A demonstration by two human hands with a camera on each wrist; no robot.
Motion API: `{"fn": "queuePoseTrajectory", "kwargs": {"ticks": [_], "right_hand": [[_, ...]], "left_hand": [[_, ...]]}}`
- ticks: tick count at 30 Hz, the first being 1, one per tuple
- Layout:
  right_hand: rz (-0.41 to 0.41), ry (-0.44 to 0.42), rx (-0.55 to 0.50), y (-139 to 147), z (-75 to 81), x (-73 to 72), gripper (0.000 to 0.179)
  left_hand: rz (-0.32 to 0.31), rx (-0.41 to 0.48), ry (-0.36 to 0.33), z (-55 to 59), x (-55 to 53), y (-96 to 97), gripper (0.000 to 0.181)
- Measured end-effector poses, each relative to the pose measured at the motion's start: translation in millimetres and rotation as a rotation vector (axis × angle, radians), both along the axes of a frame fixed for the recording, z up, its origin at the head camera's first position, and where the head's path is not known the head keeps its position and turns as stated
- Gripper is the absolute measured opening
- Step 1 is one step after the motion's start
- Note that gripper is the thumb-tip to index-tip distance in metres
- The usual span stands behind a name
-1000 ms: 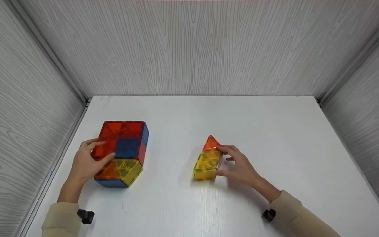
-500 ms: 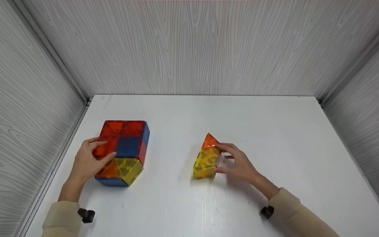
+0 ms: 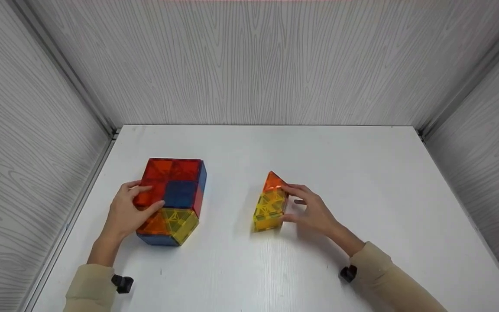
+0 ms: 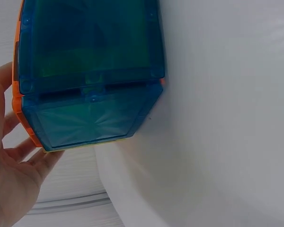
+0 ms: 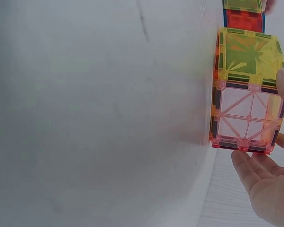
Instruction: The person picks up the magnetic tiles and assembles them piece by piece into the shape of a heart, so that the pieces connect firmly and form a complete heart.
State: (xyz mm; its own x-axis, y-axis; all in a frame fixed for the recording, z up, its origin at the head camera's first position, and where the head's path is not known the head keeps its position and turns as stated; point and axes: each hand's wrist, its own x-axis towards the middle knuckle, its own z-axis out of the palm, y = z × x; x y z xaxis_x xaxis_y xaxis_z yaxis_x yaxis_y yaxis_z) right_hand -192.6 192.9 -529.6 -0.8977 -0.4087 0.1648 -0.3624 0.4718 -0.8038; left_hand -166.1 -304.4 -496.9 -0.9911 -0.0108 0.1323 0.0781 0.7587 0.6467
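Note:
In the head view, my left hand (image 3: 128, 212) holds the left side of a large magnetic-tile block (image 3: 180, 193), fingers and thumb reaching over its top. Red, orange, blue and yellow see-through tiles make up that block, which lies on the table. Its blue side tiles (image 4: 92, 118) fill much of the left wrist view. To the right, my right hand (image 3: 312, 211) grips a smaller magnetic-tile block (image 3: 271, 203) by its right side, thumb near the front and fingers farther back. This one has a yellow top and front with an orange point; the right wrist view shows a pink side tile (image 5: 248, 116).
A white tabletop (image 3: 232, 268) lies under both blocks, with a strip of it between them. Grey wood-grain panels (image 3: 254, 65) stand at the back and both sides. A small dark device (image 3: 123, 284) is strapped at each wrist.
My left hand and the large block have shifted right, narrowing the space between the two blocks. The small block and my right hand have moved slightly away from me and left.

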Motion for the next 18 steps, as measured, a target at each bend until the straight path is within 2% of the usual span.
{"fn": "queuePoseTrajectory", "kwargs": {"ticks": [6,18], "right_hand": [[-0.001,-0.005,-0.004,-2.7,0.9,-5.2,0.079],[0.024,-0.033,-0.037,-11.7,-1.5,-17.0,0.077]], "left_hand": [[-0.013,-0.003,-0.02,1.5,-2.1,18.5,0.068],[-0.038,0.0,0.0,-3.2,-8.7,55.8,0.065]]}}
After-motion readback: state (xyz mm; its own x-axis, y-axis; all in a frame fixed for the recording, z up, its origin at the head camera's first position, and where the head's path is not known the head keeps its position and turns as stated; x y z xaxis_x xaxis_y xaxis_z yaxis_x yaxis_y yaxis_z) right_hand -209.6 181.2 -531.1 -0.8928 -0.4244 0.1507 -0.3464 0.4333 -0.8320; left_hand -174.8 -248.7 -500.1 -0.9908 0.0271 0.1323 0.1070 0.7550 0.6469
